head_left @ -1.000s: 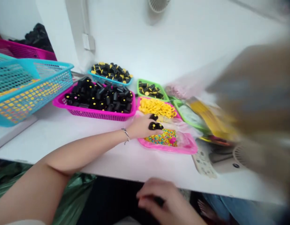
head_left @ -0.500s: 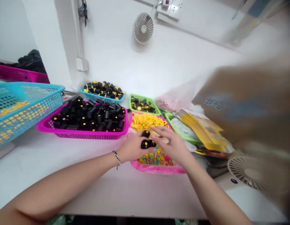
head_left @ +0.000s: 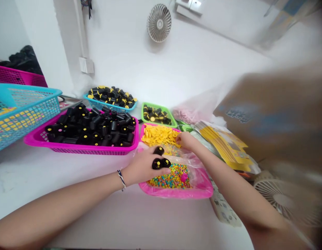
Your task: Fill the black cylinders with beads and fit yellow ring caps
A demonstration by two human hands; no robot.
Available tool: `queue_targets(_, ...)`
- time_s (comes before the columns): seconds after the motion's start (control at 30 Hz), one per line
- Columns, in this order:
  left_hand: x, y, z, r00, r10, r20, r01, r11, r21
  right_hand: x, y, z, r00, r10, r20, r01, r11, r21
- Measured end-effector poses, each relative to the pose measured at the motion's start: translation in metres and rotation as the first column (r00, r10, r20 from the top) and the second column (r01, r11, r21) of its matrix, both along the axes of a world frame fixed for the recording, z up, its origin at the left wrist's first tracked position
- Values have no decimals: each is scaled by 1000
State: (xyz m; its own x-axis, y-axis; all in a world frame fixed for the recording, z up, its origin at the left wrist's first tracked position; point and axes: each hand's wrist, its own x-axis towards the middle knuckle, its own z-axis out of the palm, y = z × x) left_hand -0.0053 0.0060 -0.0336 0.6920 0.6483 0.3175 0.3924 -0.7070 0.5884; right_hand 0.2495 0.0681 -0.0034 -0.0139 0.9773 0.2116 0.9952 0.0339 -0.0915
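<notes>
My left hand [head_left: 141,165] is closed around three small black plastic cylinders [head_left: 157,164] with yellow dots on their ends. It hovers over the left side of a pink tray [head_left: 174,192] lined with clear plastic and holding many small coloured beads [head_left: 166,178]. A pink scoop-like piece [head_left: 184,177] lies among the beads. Farther back, my right hand [head_left: 186,140] reaches the right edge of a heap of yellow plastic caps [head_left: 159,134] in a pink basket. Its fingers are bent together at the heap, and whatever is between the fingertips is hidden.
A magenta basket [head_left: 85,149] full of black cylinders stands left. Behind are a blue basket [head_left: 109,104] and a green basket [head_left: 174,121] with yellow-capped cylinders. Yellow cards [head_left: 215,142], a cardboard box [head_left: 275,114] and a fan [head_left: 280,198] are at right. A blue basket [head_left: 46,104] edges the left.
My right hand has moved away from the cylinders in my left hand, back to the yellow caps. My left hand keeps its hold on the cylinders and sits slightly lower and farther left.
</notes>
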Motion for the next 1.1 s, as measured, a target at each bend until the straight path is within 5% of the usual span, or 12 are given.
queue_targets(0.17, 1, 1, 2, 999, -16, 38, 18, 998, -58, -19, -33, 28, 996, -45, -74, 52, 994, 101)
queue_targets(0.3, -2, -1, 13, 985, 6, 175, 17, 991, -132, -61, -84, 38, 978, 122, -172, -67, 953, 294)
queue_targets(0.43, -11, -6, 35, 966, 4, 258, 35, 989, -146, -91, -118, 36, 818, 517, -254, -282, 743, 607)
queue_targets(0.63, -23, -13, 54, 971, -6, 240, 35, 993, -115, -90, -126, 36, 625, 677, -390, -373, 697, 613)
queue_targets(0.83, -28, -14, 59, 968, -59, 245, 71, 997, -42, -89, -130, 34, 603, 730, -323, -469, 652, 596)
queue_targets(1.1, -30, -19, 67, 953, -115, 282, 125, 992, -18, -94, -137, 32, 570, 765, -301, -440, 594, 674)
